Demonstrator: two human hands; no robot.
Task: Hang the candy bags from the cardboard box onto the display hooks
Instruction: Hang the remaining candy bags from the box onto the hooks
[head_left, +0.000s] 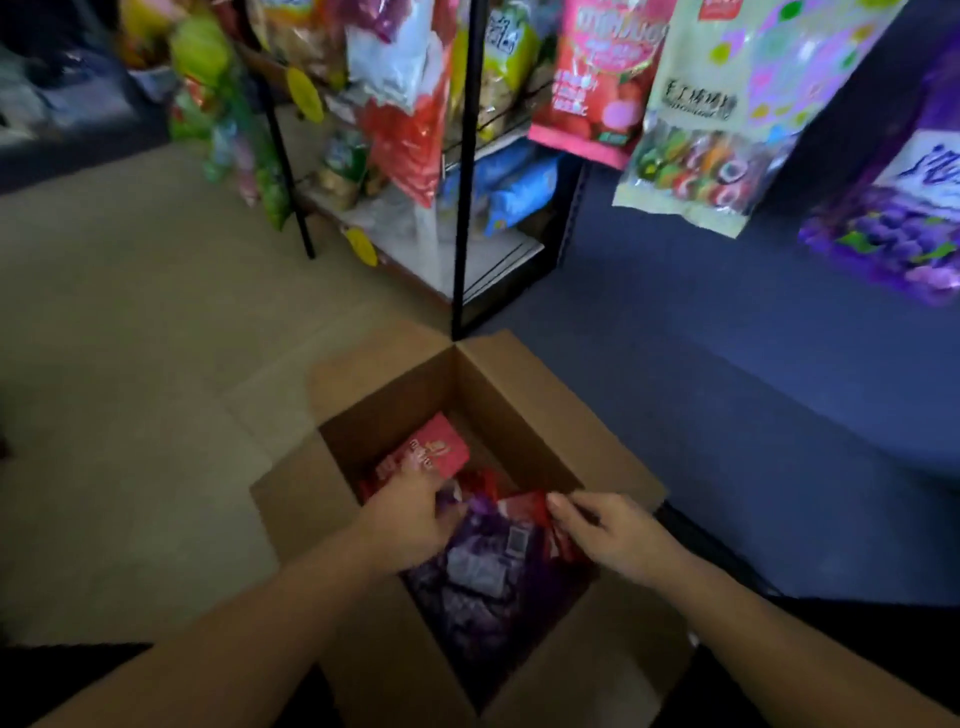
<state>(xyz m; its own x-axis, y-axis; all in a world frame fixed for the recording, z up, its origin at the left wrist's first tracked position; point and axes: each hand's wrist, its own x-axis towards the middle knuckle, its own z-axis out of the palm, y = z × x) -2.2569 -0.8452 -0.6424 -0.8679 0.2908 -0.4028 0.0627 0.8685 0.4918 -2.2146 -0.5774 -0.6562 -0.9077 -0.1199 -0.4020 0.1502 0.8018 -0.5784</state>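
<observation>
**Box Still Held Bags; More to Hang**

The cardboard box (524, 395) stood open on the floor, just in front of the black rack (464, 182), and both hands were inside it. The left hand (410, 514) lay with bent fingers over the bags, between a pink-red bag (441, 452) and a purple bag (483, 571). The blur did not let me tell whether it held one of them or only touched it. The right hand (608, 535) reached in from the other side, and its thumb and first fingers seemed to pinch the edge of a red bag (524, 512) that lay beside the purple one.

Above and to the right, a strawberry bag (592, 78), a pale green bag (711, 130) and a grape bag (904, 208) were hanging, though the hooks themselves were out of view.

In my judgement the task was somewhere in the middle. Some bags appeared to be already on display, but at least three were lying in the box, and none was lifted out. The step in hand was to choose and take the next bag; to carry it up and hang it was not yet done.
</observation>
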